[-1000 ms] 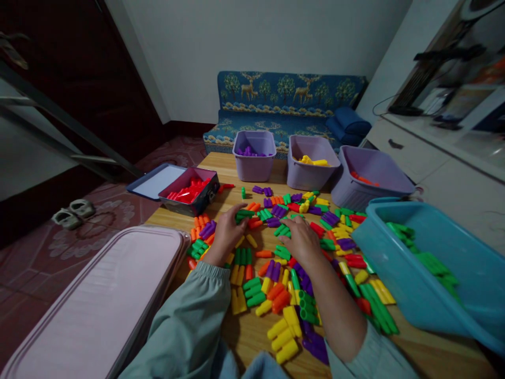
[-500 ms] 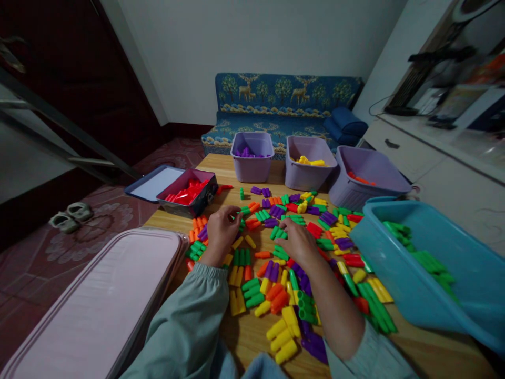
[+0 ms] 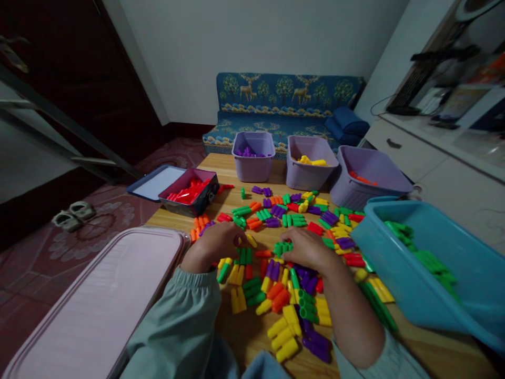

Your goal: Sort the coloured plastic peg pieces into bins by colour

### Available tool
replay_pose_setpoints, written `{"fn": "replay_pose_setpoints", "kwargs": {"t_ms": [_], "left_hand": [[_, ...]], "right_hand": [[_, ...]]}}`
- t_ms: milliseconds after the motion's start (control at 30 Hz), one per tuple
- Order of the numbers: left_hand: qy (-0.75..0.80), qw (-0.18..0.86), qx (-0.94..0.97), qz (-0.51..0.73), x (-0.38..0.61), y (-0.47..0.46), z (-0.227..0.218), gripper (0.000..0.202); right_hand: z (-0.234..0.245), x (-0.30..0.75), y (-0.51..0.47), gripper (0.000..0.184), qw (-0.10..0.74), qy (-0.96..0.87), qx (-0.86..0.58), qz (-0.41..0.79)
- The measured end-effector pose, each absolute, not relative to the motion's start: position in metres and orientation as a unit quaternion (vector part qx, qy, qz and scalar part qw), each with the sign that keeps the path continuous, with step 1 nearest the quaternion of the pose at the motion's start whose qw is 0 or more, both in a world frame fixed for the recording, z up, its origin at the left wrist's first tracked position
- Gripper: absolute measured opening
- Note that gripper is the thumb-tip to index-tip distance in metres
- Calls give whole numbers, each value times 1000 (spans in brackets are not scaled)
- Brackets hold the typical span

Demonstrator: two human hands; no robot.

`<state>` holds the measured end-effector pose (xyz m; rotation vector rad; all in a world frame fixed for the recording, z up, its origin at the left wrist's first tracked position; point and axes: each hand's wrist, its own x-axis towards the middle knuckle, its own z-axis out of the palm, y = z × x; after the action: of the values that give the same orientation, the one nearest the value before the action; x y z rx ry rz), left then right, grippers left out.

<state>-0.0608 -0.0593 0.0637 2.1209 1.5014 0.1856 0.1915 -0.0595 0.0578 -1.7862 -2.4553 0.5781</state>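
Note:
Many small plastic pegs in green, yellow, orange, purple and red lie scattered on a wooden table [image 3: 221,168]. My left hand [image 3: 215,243] lies curled over pegs near the table's left side, fingers closed on something I cannot make out. My right hand [image 3: 310,250] rests over the middle of the pile, its fingertips pinched on a cluster of green pegs [image 3: 283,247]. A blue tub [image 3: 426,263] holding green pegs [image 3: 424,258] stands to the right of my right hand.
Three lilac bins stand at the table's far edge: one with purple pegs [image 3: 253,155], one with yellow [image 3: 311,168], one with orange [image 3: 371,181]. A dark tin with red pegs [image 3: 189,192] sits far left. A pink lid [image 3: 98,305] lies at near left. Behind is a blue sofa [image 3: 288,105].
Both hands have drawn back toward me across the pile. My right hand now pinches a cluster of green pegs; my left hand has moved from the far green pegs to nearer ones.

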Motion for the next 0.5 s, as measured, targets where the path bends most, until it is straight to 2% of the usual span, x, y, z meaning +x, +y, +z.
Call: {"fn": "replay_pose_setpoints", "kwargs": {"t_ms": [200,367,500], "left_hand": [[556,214,802,46,-38,-65,65,48],[570,165,805,18,-24,-69,68,33],[584,146,798,46,-23,-67,60,31]], "right_hand": [[48,177,-52,32,48,-773,-622,119],[41,175,-50,36,67,-773,-621,110],[39,175,-49,36,73,-771,-622,116]]}}
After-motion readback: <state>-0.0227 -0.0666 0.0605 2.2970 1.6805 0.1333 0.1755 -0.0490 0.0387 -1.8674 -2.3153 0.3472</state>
